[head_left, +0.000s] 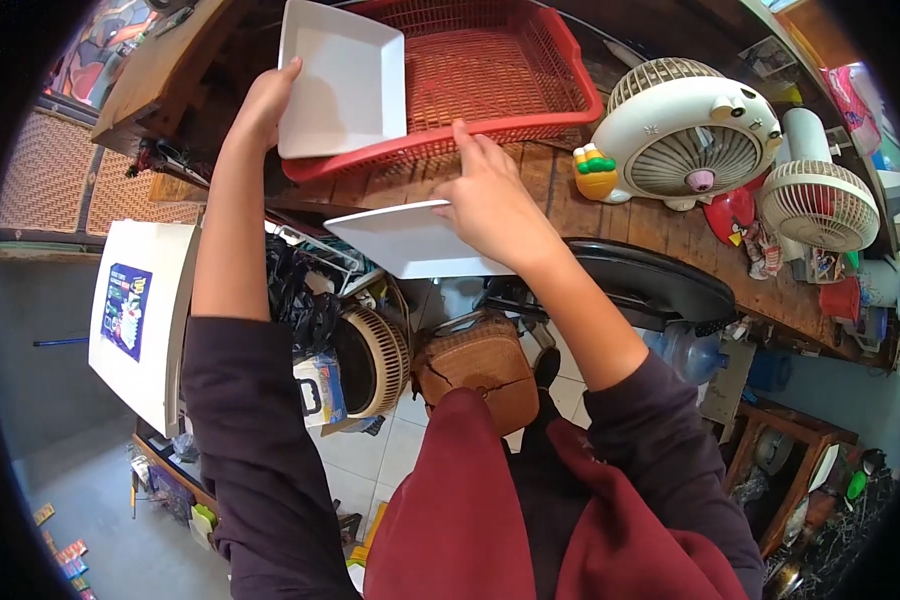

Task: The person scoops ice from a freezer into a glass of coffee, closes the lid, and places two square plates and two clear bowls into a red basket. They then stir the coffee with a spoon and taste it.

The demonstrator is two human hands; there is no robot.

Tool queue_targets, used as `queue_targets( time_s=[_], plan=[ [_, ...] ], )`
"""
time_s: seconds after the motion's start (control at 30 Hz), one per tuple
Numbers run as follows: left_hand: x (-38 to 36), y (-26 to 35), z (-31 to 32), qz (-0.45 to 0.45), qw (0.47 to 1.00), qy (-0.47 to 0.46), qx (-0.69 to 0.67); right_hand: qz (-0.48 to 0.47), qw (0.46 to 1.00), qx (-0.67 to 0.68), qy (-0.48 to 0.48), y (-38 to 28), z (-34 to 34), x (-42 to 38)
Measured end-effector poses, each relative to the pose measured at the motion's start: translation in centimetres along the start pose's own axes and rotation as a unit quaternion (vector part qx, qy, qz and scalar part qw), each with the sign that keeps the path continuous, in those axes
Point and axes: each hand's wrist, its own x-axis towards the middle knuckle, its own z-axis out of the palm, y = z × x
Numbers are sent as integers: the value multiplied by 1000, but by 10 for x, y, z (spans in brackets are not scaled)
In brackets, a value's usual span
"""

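Note:
My left hand point(269, 104) grips the left edge of a white square-sided dish point(342, 85), thumb over its rim. This dish is tilted up and overlaps the left part of a red plastic basket point(490, 70) on the wooden table. My right hand point(485, 200) pinches the edge of a second white dish point(400, 240), held low in front of the table's near edge. The index finger of that hand points up at the basket's front rim. Part of the second dish is hidden behind the right hand.
A white desk fan point(695, 140) stands right of the basket, with a smaller fan point(820, 200) beyond it. Below the table edge are a black round-edged seat point(640, 285), a brown stool point(475, 370) and a round fan grille point(375, 360). A white box point(140, 320) stands at left.

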Motion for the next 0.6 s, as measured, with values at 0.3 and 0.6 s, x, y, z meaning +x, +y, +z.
queue_targets(
  time_s=[0.3, 0.6],
  plan=[
    [-47, 7, 8, 414, 844, 127, 317, -82, 982, 130, 108, -9, -65, -46],
    [-67, -25, 11, 550, 662, 41, 508, -143, 957, -52, 245, 7, -121, -110]
  ],
)
